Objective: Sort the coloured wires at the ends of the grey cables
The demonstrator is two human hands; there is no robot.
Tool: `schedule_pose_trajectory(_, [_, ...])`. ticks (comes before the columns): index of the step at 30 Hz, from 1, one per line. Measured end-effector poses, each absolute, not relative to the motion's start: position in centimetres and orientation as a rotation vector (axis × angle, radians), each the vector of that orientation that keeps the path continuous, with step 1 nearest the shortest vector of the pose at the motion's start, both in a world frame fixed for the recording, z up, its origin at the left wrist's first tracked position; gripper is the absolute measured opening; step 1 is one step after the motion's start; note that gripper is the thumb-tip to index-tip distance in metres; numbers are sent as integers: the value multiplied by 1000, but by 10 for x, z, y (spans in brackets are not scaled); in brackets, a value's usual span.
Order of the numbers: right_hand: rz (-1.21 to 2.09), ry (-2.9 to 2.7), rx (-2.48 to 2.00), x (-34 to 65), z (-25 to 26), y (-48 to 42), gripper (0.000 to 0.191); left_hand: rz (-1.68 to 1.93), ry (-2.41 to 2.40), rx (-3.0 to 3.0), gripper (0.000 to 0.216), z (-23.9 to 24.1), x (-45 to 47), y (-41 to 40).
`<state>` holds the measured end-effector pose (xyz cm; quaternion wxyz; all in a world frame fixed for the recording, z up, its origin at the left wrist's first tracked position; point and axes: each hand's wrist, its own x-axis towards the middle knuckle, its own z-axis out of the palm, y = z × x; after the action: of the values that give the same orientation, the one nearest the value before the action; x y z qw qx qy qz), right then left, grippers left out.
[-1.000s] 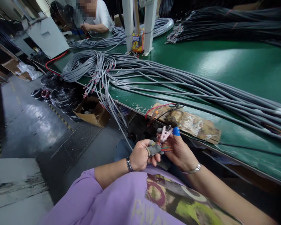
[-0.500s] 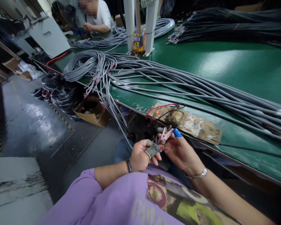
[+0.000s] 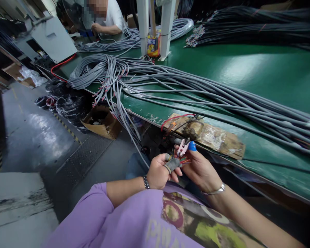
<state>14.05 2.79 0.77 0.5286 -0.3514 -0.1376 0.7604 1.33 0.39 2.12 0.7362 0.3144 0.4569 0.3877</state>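
Observation:
Closed round the end of a grey cable, my left hand (image 3: pixel 158 172) wears grey finger covers on its thumb and forefinger. Thin coloured wires (image 3: pixel 185 161), among them red, orange and green, fan out past its fingertips. My right hand (image 3: pixel 200 172), with a blue cover on the thumb, pinches a small pink clip-like tool (image 3: pixel 183 148). The tool sits just above the loose wires, close to the left fingertips. Whether its jaws touch a wire I cannot tell. The cable runs back from the left hand toward the hanging cable ends (image 3: pixel 130 125) at the bench edge.
Long grey cables (image 3: pixel 196 86) lie across the green bench (image 3: pixel 268 69). A taped wooden board (image 3: pixel 217 137) with red and black leads sits at its edge. Below stands an open cardboard box (image 3: pixel 103 125). Across the bench works another person (image 3: pixel 113 17). Dark cable bundles (image 3: pixel 248 31) lie farther back.
My left hand has moved slightly to the right, bringing the wires closer under the pink tool. My right hand has shifted slightly left, its thumb bent more over the tool.

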Motion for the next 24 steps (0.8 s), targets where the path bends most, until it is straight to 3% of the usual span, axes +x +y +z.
schedule_pose_trajectory(10, [1817, -327, -838, 144, 8, 23, 35, 856, 972, 751, 42, 15, 4, -1])
schedule_pose_trajectory(18, [1883, -432, -822, 149, 11, 19, 24, 846, 984, 752, 45, 14, -2, -1])
schedule_pose_trajectory(24, [1953, -658, -956, 156, 16, 11, 31, 844, 992, 783, 43, 13, -1, 0])
